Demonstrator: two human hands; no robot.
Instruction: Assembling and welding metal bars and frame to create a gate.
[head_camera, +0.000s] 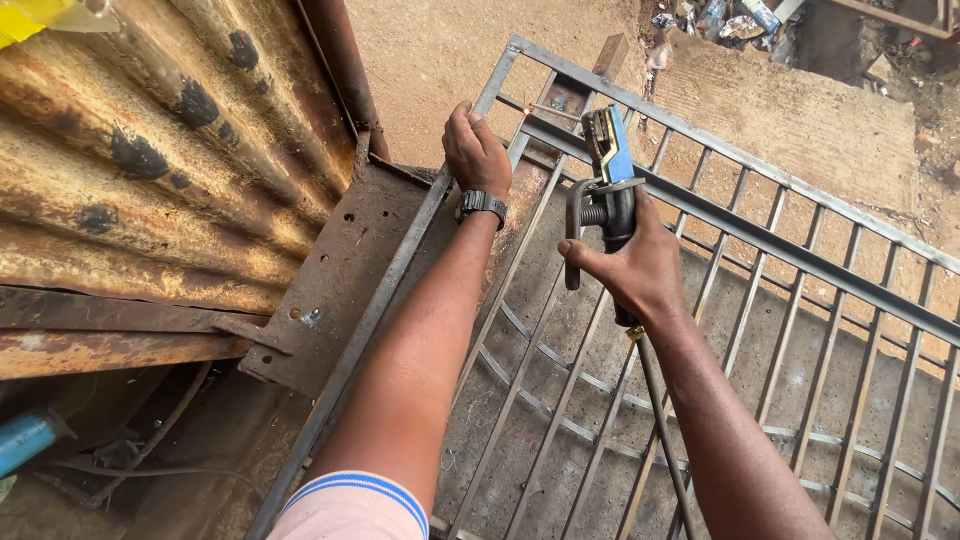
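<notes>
While the right hand (635, 265) keeps a closed grip on the blue-jawed welding clamp (606, 180), its rod (548, 110) reaches the far rail of the metal gate (800, 250). Left hand (476, 148) clasps the gate's left edge, beside rusty corrugated sheeting (150, 150); open sand lies beyond.

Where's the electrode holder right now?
Head view, upper centre: the electrode holder is in the right hand, above the metal gate frame, right of the left hand.

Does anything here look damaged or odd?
Yes: the corrugated sheet at left is heavily rusted, with dark blotches. Litter lies scattered at top. The right hand holds a welding holder at the gate frame, which the left hand grips.
</notes>
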